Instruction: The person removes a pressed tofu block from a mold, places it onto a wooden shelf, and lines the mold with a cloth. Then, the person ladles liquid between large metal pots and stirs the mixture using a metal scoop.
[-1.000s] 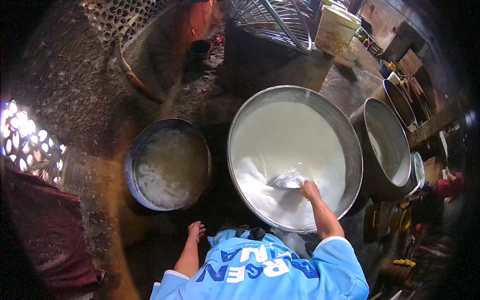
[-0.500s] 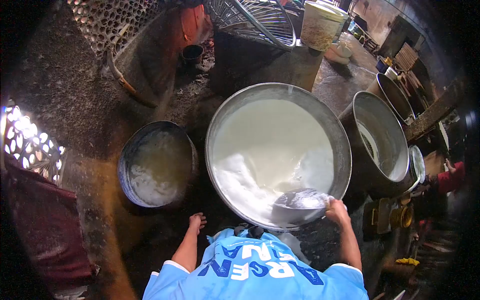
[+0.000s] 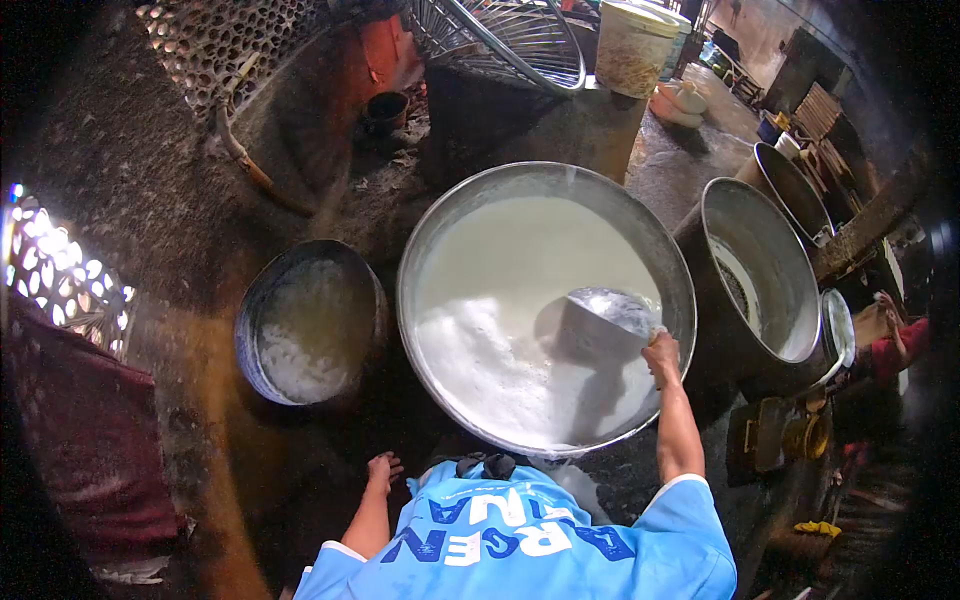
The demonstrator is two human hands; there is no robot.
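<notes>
My right hand (image 3: 661,358) is closed round the handle of a wide metal scoop (image 3: 615,310), over the right part of a large round metal vat (image 3: 683,300). White liquid (image 3: 530,250) fills much of the vat, with thick white foam (image 3: 480,350) on the side nearer my body. The scoop casts a shadow on the foam. My left hand (image 3: 383,470) hangs low beside my body with its fingers apart, holding nothing. It is below a smaller round vessel (image 3: 246,340) of cloudy liquid with some foam.
More deep metal vats (image 3: 765,270) stand at the right. A stained white bucket (image 3: 634,50) and a metal wire frame (image 3: 500,40) are at the top. A co-worker's arm in a red sleeve (image 3: 900,343) shows at the far right. Dark red cloth (image 3: 90,450) hangs at the left.
The scoop in my right hand has swung right, then up and away from my body, and now sits above the foam. My left hand stays low and empty. The camera view has shifted slightly.
</notes>
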